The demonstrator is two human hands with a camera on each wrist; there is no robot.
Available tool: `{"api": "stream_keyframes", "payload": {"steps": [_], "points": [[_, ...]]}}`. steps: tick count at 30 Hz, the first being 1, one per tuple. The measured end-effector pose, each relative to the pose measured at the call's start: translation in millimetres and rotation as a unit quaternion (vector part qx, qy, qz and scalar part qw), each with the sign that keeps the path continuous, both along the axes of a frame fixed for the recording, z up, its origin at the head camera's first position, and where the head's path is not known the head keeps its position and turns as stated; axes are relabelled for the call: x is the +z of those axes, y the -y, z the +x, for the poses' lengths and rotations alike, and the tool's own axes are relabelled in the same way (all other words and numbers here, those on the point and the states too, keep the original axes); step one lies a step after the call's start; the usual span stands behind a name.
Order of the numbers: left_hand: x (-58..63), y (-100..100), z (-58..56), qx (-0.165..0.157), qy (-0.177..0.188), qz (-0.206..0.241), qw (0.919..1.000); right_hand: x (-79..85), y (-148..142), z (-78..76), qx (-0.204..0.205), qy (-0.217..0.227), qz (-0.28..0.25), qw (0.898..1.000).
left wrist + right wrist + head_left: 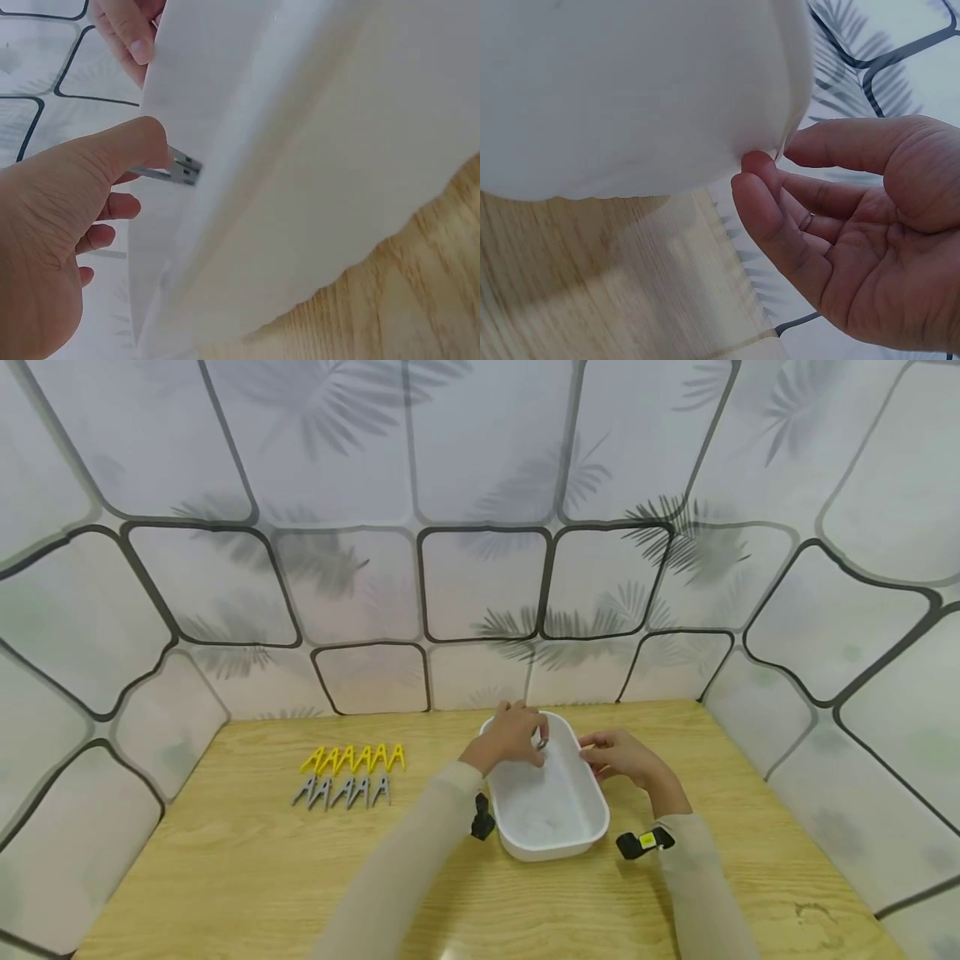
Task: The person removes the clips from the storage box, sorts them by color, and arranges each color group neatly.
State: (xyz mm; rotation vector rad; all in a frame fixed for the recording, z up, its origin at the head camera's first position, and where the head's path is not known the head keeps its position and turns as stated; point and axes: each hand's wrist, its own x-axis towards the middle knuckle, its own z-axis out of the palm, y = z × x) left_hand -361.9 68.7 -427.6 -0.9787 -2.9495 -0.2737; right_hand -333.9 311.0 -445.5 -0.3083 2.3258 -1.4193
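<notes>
A white plastic tub point(551, 814) stands on the wooden table, its long side pointing away from me. Over its far left part, my left hand point(513, 737) pinches a grey clothespin point(184, 168) between thumb and fingers. In the left wrist view the clothespin's metallic-looking end points toward the tub's wall, while the fingers cover its other end. On the opposite side, my right hand point(624, 757) holds the tub's right rim. The right wrist view shows its thumb and fingertips point(756, 199) pinching the edge near a corner.
Left of the tub, several yellow clothespins point(347, 758) stand in a row, with a row of several grey clothespins point(382, 787) just nearer to me. A patterned pale curtain point(480, 585) encloses the table point(247, 852) at the back and sides.
</notes>
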Motion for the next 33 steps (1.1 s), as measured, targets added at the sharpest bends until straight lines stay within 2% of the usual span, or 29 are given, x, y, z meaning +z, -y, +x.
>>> {"api": "stream_keyframes", "payload": {"steps": [10, 19, 24, 28, 33], "points": [[10.1, 19, 6.9, -0.015, -0.063, 0.014, 0.9978, 1.5, 0, -0.5, 0.005, -0.001, 0.003, 1.000], [19.1, 43, 20.4, -0.019, -0.139, 0.081, 0.9868, 1.1, -1, -0.3, 0.015, -0.002, -0.012, 1.000], [21.9, 59, 28.0, -0.010, -0.183, 0.136, 0.9736, 2.5, -2, 0.4, 0.015, -0.004, -0.009, 1.000], [20.8, 76, 37.2, 0.003, -0.209, 0.192, 0.9588, 2.9, -1, 1.2, 0.011, 0.001, -0.008, 1.000], [16.3, 103, 51.5, 0.037, -0.228, 0.258, 0.9383, 3.3, 0, 2.1, 0.009, 0.004, -0.008, 1.000]]}}
